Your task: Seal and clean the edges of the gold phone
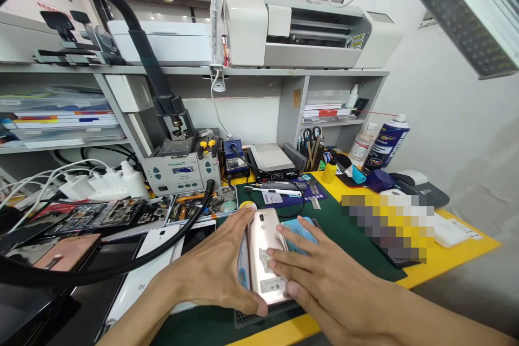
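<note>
A gold smartphone [265,259] lies back side up on the mat. My left hand [214,265] spans its left side, with the fingertips at the top corner and the thumb near the bottom edge. My right hand [324,275] reaches over the phone's right side, its fingertips pressing a small crumpled whitish wipe [265,260] onto the back cover. A blue pad [300,233] shows partly under the right fingers. Beneath the phone is a dark perforated plate [247,318], mostly covered.
A green mat [348,243] covers the yellow bench. Left of my hands lie a white phone [141,275], a parts tray [203,203] and a black hose [162,254]. Behind stand a grey rework station [178,173], a screwdriver-like tool [284,186] and a spray can [385,143].
</note>
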A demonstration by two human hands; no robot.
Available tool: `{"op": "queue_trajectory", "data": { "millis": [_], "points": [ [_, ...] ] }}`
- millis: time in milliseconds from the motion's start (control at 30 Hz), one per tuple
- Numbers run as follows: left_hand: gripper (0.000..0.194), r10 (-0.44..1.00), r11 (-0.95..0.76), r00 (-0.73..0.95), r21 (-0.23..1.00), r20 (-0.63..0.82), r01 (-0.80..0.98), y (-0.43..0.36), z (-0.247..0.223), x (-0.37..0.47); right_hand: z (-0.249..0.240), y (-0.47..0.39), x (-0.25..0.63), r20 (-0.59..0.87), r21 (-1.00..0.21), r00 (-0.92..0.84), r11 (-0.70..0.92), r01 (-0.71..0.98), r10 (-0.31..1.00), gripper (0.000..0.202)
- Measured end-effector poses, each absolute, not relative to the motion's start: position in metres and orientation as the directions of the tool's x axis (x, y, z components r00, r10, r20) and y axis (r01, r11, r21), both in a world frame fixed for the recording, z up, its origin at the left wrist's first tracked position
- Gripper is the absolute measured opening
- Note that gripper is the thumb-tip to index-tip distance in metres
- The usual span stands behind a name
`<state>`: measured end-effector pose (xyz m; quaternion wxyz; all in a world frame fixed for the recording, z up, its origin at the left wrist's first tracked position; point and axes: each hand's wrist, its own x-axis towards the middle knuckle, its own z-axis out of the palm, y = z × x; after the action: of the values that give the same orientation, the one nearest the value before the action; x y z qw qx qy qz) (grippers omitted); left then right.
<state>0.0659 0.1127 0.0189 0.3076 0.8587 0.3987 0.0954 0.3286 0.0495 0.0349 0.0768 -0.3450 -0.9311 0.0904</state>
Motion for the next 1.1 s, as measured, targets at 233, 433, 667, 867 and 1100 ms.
{"op": "queue_trajectory", "data": {
  "millis": [233,433,667,867,1100],
  "points": [
    [0.148,0.738,-0.513,0.657,0.509,-0.150,0.692,0.113,0.024,0.070,0.031,0.086,0.318,0.136,-0.156,-0.720,0.732,0.663,0.681,0.045],
    [0.152,0.758,-0.477,0.625,0.496,-0.185,0.726,0.111,0.027,0.071,0.036,0.084,0.308,0.104,-0.173,-0.739,0.744,0.646,0.666,0.046],
    [0.151,0.759,-0.482,0.633,0.525,-0.149,0.701,0.111,0.022,0.069,0.049,0.045,0.318,-0.057,-0.225,-0.756,0.730,0.645,0.651,0.045],
    [0.153,0.748,-0.478,0.639,0.524,-0.178,0.705,0.112,0.023,0.070,0.037,0.072,0.309,0.064,-0.146,-0.749,0.748,0.647,0.660,0.045],
    [0.153,0.759,-0.450,0.620,0.528,-0.198,0.720,0.110,0.026,0.071,0.030,0.106,0.296,0.150,-0.139,-0.737,0.752,0.644,0.659,0.048]
  ]
}}
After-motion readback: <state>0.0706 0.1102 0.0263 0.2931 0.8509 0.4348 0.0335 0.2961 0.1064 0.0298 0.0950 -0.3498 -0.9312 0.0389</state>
